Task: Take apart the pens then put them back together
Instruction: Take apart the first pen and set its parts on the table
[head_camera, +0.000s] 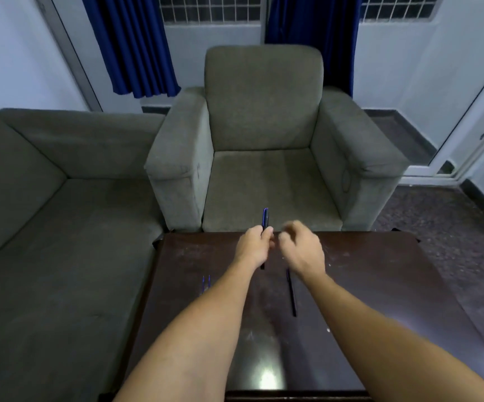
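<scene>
- Dark brown tabletop (380, 271), glossy and scuffed, with a glare spot at the near edge; both bare forearms reach out over it.
- Left hand (253, 245): fingers curled round a pen (265, 217), dark with a blue stripe. It is held about upright above the far edge of the tabletop, its top end sticking up past the knuckles.
- Right hand (301, 250): just beside the left, apart from the held pen and motion-blurred. Fingers look bent inward; cannot tell whether they pinch anything.
- Second pen (291, 294), slim and dark, lies flat on the tabletop under the right wrist, pointing roughly away from the person.
- Two thin blue refills (206, 282) lie side by side on the left part of the tabletop, well apart from both hands.
- Beyond: grey-green armchair (264, 111) facing the tabletop, matching sofa (46, 198) to the left, blue curtains (130, 44) at the windows.
</scene>
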